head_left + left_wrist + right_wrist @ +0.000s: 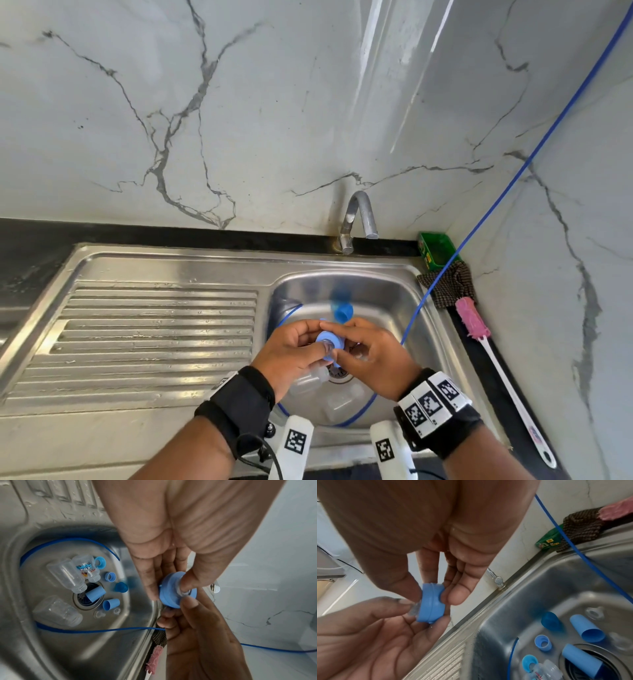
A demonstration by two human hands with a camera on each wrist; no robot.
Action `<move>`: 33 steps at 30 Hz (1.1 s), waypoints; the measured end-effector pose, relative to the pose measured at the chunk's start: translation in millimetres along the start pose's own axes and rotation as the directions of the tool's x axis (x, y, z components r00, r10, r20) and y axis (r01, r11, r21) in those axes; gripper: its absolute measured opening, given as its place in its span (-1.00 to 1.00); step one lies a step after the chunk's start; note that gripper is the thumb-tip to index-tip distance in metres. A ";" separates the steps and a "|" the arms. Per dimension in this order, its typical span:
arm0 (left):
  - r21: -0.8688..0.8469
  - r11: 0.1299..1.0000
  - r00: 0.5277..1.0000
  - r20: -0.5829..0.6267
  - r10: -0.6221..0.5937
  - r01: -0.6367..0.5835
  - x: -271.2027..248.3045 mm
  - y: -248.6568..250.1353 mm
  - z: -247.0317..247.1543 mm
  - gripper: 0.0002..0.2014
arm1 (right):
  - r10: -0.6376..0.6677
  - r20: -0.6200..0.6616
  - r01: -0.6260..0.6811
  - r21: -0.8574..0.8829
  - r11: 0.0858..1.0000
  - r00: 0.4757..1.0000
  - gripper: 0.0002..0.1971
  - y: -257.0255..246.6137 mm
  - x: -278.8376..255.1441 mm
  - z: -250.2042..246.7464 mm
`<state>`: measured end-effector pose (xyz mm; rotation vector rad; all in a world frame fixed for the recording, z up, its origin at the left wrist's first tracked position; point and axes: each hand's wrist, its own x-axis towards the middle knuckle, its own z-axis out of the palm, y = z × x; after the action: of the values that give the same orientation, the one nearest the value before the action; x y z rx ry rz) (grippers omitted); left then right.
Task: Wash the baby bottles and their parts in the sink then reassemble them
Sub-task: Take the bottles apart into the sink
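Above the stainless-steel sink (342, 267), the left hand (291, 353) and right hand (375, 359) both pinch a round blue plastic bottle collar (329, 344) holding a clear silicone teat (183, 590), likely light, wet-slippery, best gripped by its stiff rim.

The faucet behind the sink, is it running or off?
Off. No water falls from the faucet spout in the head view, and no stream lands in the sink basin below it.

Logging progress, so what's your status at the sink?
Both hands, left and right, pinch one blue collar over the sink; clear teat in it. Bottles and caps lie in the basin, unassembled. Blue hose beside the hands.
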<state>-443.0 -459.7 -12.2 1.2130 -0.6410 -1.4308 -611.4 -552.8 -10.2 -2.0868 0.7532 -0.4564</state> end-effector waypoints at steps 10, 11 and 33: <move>-0.026 0.999 0.993 0.111 -0.035 0.038 2.9 -0.4 21.4 -0.69 | 0.138 -0.003 -0.136 0.148 0.980 0.990 -0.55 20.8 -6.3 -16.7; -0.033 0.999 0.993 0.113 -0.036 0.040 4.4 -0.4 25.0 -0.69 | 0.141 -0.002 -0.139 0.149 0.979 0.990 -0.56 23.6 -6.2 -19.9; 0.105 0.991 0.971 -0.213 0.105 -0.084 46.2 -19.5 64.2 -0.72 | -0.010 -0.105 0.028 0.169 0.985 0.994 -0.57 39.3 1.4 -44.4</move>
<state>-503.5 -513.2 -23.2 1.3746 -0.6118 -1.1786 -649.0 -598.4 -16.8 -1.9236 0.7283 -0.6227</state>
